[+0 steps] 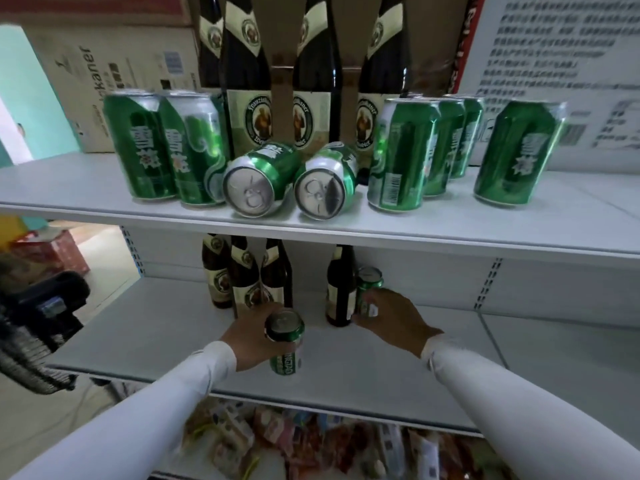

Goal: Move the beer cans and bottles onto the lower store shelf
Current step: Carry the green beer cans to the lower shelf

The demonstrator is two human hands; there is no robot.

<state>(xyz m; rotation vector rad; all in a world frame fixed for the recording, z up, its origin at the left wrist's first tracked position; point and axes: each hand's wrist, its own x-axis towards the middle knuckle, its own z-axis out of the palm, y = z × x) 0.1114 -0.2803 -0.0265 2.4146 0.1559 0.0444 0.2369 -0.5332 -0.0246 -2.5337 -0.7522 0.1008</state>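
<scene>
My left hand (pixel 254 337) grips a green beer can (pixel 284 344) upright over the lower shelf (pixel 145 341). My right hand (pixel 391 315) holds a second green can (pixel 367 289) beside a dark beer bottle (pixel 341 289) on that shelf. Three more brown bottles (pixel 242 275) stand to the left at the back. On the upper shelf (pixel 86 188) several green cans (pixel 166 147) stand upright and two cans (pixel 254 183) lie on their sides at the front. Tall dark bottles (pixel 242 81) stand behind them.
A cardboard box (pixel 104 81) sits at the upper shelf's left end. A white printed sign (pixel 561 64) fills the upper right. Snack packets (pixel 294 445) lie below the lower shelf. A black fan (pixel 38 334) stands on the left.
</scene>
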